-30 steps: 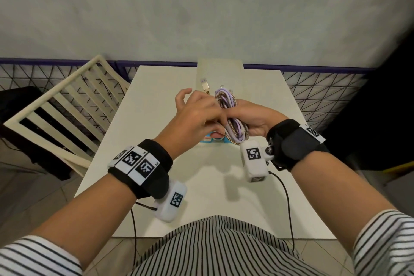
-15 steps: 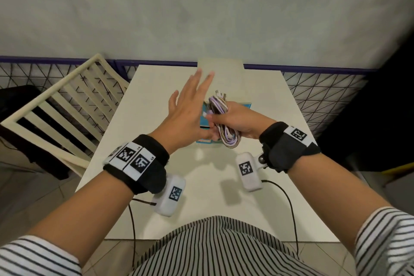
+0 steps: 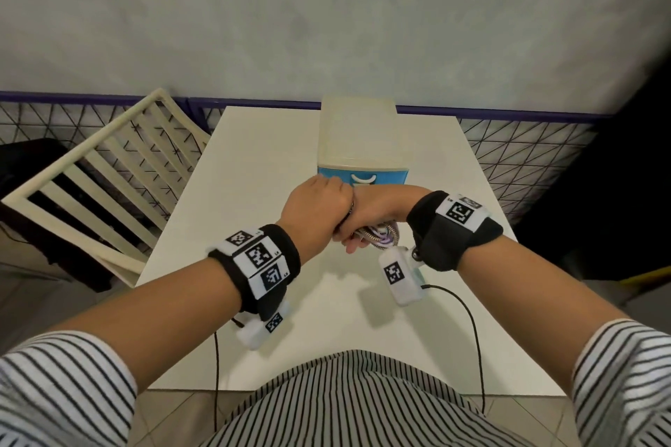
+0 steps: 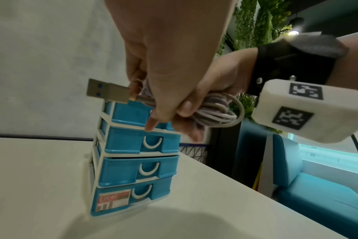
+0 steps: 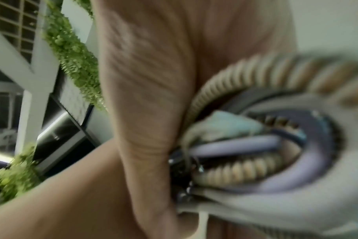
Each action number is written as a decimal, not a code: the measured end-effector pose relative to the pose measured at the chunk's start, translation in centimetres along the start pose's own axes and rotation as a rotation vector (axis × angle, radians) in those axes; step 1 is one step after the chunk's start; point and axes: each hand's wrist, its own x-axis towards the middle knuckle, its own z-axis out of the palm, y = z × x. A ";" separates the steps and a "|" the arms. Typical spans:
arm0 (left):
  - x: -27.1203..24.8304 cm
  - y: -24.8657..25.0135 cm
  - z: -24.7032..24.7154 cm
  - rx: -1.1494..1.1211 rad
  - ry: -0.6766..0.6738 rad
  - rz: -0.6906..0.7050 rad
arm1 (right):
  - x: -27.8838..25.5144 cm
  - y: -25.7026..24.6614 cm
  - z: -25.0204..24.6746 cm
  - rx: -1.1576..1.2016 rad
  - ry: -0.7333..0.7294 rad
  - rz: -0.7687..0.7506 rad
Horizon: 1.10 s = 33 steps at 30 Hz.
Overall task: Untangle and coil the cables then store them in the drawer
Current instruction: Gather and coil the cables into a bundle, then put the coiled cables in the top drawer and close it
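A coiled bundle of lilac and spring-wrapped cables (image 3: 382, 239) (image 4: 219, 113) (image 5: 255, 161) sits in my right hand (image 3: 366, 216) (image 4: 221, 77), which grips it above the white table (image 3: 254, 170). My left hand (image 3: 315, 205) (image 4: 164, 64) lies against the right one, fingers curled round the bundle near its silver USB plug (image 4: 106, 90), which sticks out to the left. Just beyond both hands stands the small drawer unit (image 3: 357, 134) (image 4: 121, 163) with several blue drawers, all pushed in. The right wrist view is blurred.
A cream slatted chair (image 3: 109, 170) stands at the table's left side. A pale wall with a dark wire-mesh base (image 3: 523, 156) runs behind the table. Teal seating (image 4: 317, 194) is off the table's right edge.
Half a second ago my left hand was spread flat, reaching toward the drawer unit; it has come back and curled onto the bundle. The right hand has drawn the bundle nearer to me.
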 end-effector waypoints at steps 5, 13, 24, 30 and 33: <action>0.9 0.0 1.5 -0.051 -0.095 -0.173 | 0.7 1.4 2.6 -0.596 0.557 -0.019; 0.3 -0.9 1.5 -0.314 -0.195 -0.119 | 1.4 5.5 4.1 -0.941 0.902 -0.090; 2.0 -4.7 0.0 -0.761 0.021 -0.100 | -0.4 4.9 -1.6 -0.797 0.694 -0.092; 2.0 -5.6 -0.1 -0.783 0.003 -0.128 | 0.1 5.1 -1.8 -0.701 0.751 -0.101; 1.7 -5.1 -0.4 -0.756 -0.031 -0.118 | 0.5 5.4 -1.8 -0.659 0.660 -0.039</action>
